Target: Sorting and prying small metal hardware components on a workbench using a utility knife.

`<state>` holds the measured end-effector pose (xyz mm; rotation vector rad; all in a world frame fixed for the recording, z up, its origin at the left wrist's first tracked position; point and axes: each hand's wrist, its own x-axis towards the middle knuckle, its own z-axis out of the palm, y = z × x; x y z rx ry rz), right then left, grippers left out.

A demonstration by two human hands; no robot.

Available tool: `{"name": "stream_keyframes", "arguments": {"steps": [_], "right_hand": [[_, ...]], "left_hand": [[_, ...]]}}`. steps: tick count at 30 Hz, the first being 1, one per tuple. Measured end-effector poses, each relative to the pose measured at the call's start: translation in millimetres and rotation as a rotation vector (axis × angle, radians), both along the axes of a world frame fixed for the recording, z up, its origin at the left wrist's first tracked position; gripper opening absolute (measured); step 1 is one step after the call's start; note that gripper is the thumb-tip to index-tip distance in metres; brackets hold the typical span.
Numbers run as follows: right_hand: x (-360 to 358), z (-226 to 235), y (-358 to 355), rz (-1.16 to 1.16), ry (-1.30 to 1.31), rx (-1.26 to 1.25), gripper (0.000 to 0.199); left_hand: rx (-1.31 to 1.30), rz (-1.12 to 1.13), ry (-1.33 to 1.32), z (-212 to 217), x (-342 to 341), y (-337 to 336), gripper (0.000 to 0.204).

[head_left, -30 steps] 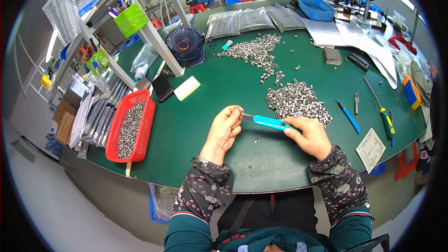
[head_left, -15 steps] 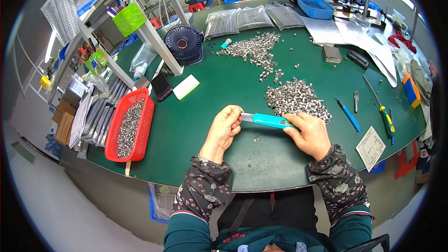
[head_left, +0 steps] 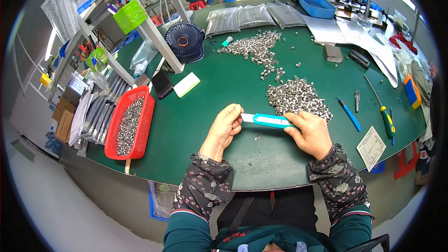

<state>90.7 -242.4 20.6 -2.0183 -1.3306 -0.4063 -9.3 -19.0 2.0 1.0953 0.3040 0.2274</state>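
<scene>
A turquoise utility knife [head_left: 266,120] is in my right hand [head_left: 310,133], whose fingers wrap its rear end. Its blade [head_left: 248,117] is out and points left, reaching the fingertips of my left hand [head_left: 225,127]. Thumb and forefinger of that hand are pinched together at the blade's tip; whatever they hold is hidden. Just beyond the knife lies a heap of small metal rings [head_left: 298,96]. A few tiny scraps [head_left: 258,137] rest on the green table [head_left: 224,84] below the blade.
Farther back is a second spread of metal rings [head_left: 254,49]. A red basket [head_left: 148,126] of small metal parts stands at left, near a black phone [head_left: 162,84] and a fan [head_left: 185,43]. A blue-handled tool [head_left: 349,114] and a screwdriver [head_left: 387,122] lie at right.
The knife has rolled a little in my right hand, so a pale strip now shows along its side. Both hands stay in nearly the same place.
</scene>
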Motion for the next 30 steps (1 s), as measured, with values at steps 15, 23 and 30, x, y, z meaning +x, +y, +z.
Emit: {"name": "stream_keyframes", "arguments": {"steps": [15, 23, 30], "right_hand": [[1, 2, 0, 0.023, -0.072, 0.003, 0.029], [1, 4, 1, 0.015, -0.197, 0.029, 0.034], [4, 1, 3, -0.081, -0.197, 0.123, 0.04]], "left_hand": [[-0.056, -0.033, 0.104, 11, -4, 0, 0.023], [-0.185, -0.068, 0.166, 10, -4, 2, 0.028], [-0.245, -0.193, 0.072, 4, -3, 9, 0.035]]}}
